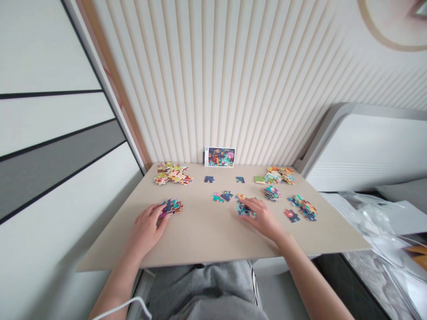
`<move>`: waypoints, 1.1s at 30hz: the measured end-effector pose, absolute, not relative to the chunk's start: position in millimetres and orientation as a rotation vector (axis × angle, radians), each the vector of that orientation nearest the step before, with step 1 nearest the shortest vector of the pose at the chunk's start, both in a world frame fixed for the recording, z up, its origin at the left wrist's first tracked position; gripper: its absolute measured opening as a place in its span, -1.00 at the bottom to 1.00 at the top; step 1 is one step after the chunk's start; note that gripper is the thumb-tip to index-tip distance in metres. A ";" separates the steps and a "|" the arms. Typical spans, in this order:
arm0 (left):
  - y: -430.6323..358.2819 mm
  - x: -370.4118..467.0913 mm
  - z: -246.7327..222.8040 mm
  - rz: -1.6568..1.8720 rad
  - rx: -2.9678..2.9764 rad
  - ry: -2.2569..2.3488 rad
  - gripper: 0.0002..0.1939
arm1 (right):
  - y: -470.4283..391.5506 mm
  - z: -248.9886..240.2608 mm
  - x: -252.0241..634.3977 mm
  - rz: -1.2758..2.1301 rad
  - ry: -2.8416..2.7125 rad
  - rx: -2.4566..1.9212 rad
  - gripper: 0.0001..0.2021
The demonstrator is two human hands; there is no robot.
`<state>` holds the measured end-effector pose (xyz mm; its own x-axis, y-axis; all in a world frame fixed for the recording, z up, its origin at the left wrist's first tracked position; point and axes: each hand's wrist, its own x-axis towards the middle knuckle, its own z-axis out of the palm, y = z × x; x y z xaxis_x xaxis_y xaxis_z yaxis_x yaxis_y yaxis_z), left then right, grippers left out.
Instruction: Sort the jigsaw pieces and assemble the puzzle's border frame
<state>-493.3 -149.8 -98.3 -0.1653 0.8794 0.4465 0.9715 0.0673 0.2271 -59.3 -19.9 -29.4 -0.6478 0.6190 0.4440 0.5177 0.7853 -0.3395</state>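
Note:
My left hand rests on the table with thumb and fingers closed round the left end of a small pile of jigsaw puzzle pieces, dark blue, teal and red. Right of the middle, my right hand has its fingers curled over blue and teal puzzle pieces, partly hidden by the fingers and a little blurred. Just beyond it lie a teal puzzle piece and a dark blue piece. Two more dark blue pieces, one left and one right, lie apart farther back.
A picture card stands against the ribbed wall at the table's back edge. Piles of pieces lie at back left, back right and right. Near them are a small stack and a red-and-blue piece.

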 end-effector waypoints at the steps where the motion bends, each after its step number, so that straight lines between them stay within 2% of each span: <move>1: -149.7 -493.5 -98.5 -0.717 -1.893 -2.142 -0.58 | -23.2 -25.3 -64.8 0.291 -2.492 -0.806 -0.44; 4: -150.1 -494.0 -99.1 -0.736 -1.897 -2.131 -0.58 | -18.8 -19.8 -66.0 0.377 -2.559 -0.800 -0.42; 10: -149.7 -493.3 -100.4 -0.733 -1.888 -2.138 -0.57 | 10.0 -46.2 -26.8 0.252 -2.342 -1.066 -0.63; 16: -150.1 -491.3 -97.6 -0.731 -1.877 -2.136 -0.58 | 3.3 -62.6 -21.9 0.231 -2.330 -1.105 -0.59; 33: -150.8 -490.4 -96.6 -0.715 -1.870 -2.148 -0.56 | -8.9 -47.3 -36.9 0.354 -2.259 -0.988 -0.60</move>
